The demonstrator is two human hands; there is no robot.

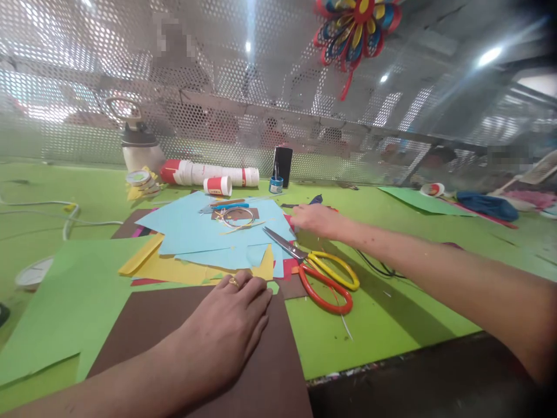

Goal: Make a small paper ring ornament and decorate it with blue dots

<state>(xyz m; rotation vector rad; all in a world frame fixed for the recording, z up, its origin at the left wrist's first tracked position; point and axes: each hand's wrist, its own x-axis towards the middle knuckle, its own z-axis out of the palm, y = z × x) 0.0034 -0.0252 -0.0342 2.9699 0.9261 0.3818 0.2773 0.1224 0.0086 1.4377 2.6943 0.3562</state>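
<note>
My left hand (232,325), with a ring on one finger, lies palm down on a brown sheet (278,360). A small light-green paper scrap (273,287) is by its fingertips. My right hand (315,220) reaches to the right edge of the light-blue sheets (209,232). Its fingers look curled down, and whatever they grip is hidden. Between my hands rest large scissors with one yellow and one red handle loop (326,305), their blades over the blue paper. Yellow paper (183,268) and red paper peek out beneath the blue sheets.
Green paper (82,290) covers the left side. Behind the sheets are a row of stacked paper cups (217,174), a red-and-white cup (217,186), a spray bottle (139,145), a small blue pot (275,184) and an upright phone (284,165). A mesh screen rises behind.
</note>
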